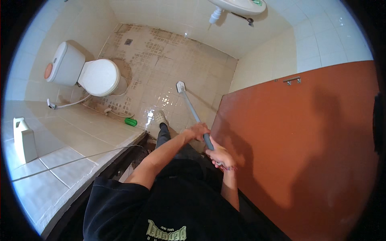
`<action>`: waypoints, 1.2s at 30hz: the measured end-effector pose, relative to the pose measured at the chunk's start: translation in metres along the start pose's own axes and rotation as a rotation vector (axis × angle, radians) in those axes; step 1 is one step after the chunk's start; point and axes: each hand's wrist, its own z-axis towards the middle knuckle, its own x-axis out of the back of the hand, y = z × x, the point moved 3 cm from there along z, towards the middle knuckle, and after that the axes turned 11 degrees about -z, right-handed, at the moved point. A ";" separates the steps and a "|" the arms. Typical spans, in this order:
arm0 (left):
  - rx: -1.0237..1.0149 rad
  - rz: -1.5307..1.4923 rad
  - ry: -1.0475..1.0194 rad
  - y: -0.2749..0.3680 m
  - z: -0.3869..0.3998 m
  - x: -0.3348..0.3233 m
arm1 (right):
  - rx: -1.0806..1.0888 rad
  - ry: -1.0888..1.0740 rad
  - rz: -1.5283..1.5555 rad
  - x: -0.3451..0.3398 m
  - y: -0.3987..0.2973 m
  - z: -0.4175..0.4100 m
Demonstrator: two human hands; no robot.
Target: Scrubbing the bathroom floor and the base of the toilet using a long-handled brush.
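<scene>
A long-handled floor scrubbing brush slants away from me across the wet bathroom floor. Its white head rests on the tiles. My left hand grips the grey handle partway along its length. Closer to my body, my right hand wraps the handle near its end, with a bracelet on that wrist. The tiled floor shines with water around my forward shoe. Brown stains mark the floor toward the far wall and beside the toilet.
A white toilet stands at the left, near a floor drain. The green brush lies by the left wall. A white jug sits on a tiled ledge. The brown door stands close on my right; a washbasin hangs ahead.
</scene>
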 end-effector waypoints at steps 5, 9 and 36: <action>0.133 -0.022 -0.053 0.056 -0.002 -0.041 | -0.083 -0.083 0.005 0.001 0.039 -0.031; 0.112 -0.044 0.099 0.037 -0.004 -0.027 | -0.070 -0.109 0.041 0.007 0.024 -0.016; 0.245 -1.562 1.310 0.106 -0.039 0.180 | 0.468 -0.153 -0.087 0.131 -0.066 -0.133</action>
